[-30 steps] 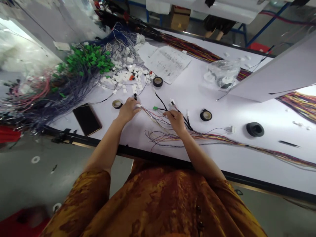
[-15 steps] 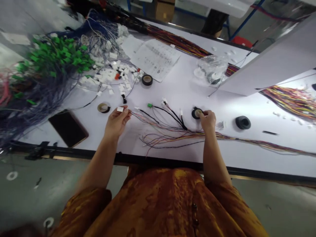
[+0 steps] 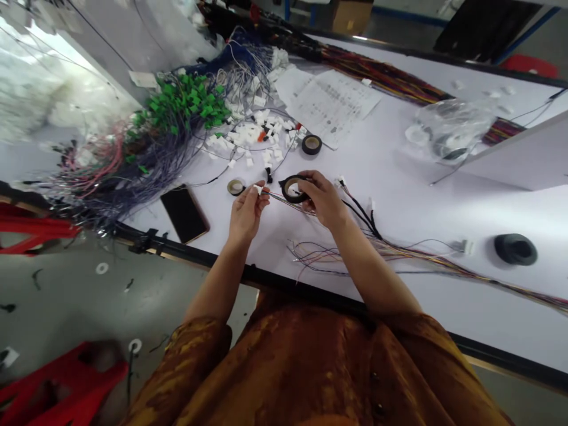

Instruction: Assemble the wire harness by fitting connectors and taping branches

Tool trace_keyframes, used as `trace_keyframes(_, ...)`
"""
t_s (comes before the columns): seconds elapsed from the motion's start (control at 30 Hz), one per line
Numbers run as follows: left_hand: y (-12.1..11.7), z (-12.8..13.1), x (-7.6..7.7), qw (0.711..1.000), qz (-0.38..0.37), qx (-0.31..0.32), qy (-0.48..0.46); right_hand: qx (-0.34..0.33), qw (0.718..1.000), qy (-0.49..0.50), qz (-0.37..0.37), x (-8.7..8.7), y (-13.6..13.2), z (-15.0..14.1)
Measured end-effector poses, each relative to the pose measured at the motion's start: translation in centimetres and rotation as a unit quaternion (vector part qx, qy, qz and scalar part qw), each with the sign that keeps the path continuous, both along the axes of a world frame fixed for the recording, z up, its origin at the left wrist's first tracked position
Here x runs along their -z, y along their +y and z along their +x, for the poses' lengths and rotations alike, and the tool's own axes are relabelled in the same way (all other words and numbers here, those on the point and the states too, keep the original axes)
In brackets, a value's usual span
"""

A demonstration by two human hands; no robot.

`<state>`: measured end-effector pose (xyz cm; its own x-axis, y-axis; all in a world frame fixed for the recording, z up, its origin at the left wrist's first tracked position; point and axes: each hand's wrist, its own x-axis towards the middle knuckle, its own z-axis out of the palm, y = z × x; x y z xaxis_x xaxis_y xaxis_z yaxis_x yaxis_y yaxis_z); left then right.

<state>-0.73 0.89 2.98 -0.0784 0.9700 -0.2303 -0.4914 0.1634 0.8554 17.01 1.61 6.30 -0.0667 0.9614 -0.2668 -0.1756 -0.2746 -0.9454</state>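
Roll of black electrical tape (image 3: 293, 189) held in the right hand (image 3: 323, 201), up off the white work table (image 3: 426, 201), just left of that hand. Right fingers curl together around the roll's outer edge, clamped on it. Left hand (image 3: 247, 215) is just left of the roll, fingertips pinched together on a small white connector (image 3: 258, 189). Thin wires (image 3: 278, 198) run from that connector toward the roll. Can't tell if they pass through the roll's centre or just behind it. Wires go on under the right forearm into a wire harness (image 3: 370, 222) with black leads and a loose multicolour bundle (image 3: 399, 251), lying across the table toward the right edge.

Around the hands: smaller tape roll (image 3: 236, 187) just left of the left hand, black tape roll (image 3: 312, 144) above the held roll, small black part (image 3: 268, 174) between them. Farther up, a pile of white connectors (image 3: 252, 133), then a bunch of wires with green connectors (image 3: 186, 103) toward the table's left side. Printed paper sheets (image 3: 332, 100) top centre, clear plastic bag (image 3: 448, 130) upper right, dark rubber ring (image 3: 515, 249) far right. Phone (image 3: 184, 213) lies face up near the black table edge (image 3: 199, 258). Orange-brown patterned sleeves (image 3: 199, 349) at the bottom, red plastic stool (image 3: 62, 384) on the floor lower left.
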Motion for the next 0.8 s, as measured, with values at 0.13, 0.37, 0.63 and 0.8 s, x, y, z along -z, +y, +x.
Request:
trace_keyframes(0.13, 0.2, 0.1, -0.8, 0.996, -0.049, 0.015, -0.078, 0.004, 0.999, 0.050, 0.006, 0.8, 0.4, -1.1)
trace_keyframes(0.37, 0.9, -0.1, -0.1, 0.985, -0.101, 0.037, -0.136, 0.006, 0.998, 0.055, 0.005, 1.6, 0.6, -1.7)
trace_keyframes(0.63, 1.0, -1.9, 1.1, 0.972, 0.106, 0.075, 0.195, -0.058, 0.994, 0.039, -0.081, 0.9, 3.1, -1.0)
trace_keyframes(0.8, 1.9, -2.1, 1.2, 0.977, 0.077, 0.085, 0.181, -0.109, 0.993, -0.026, -0.045, 0.4, 2.2, -1.0)
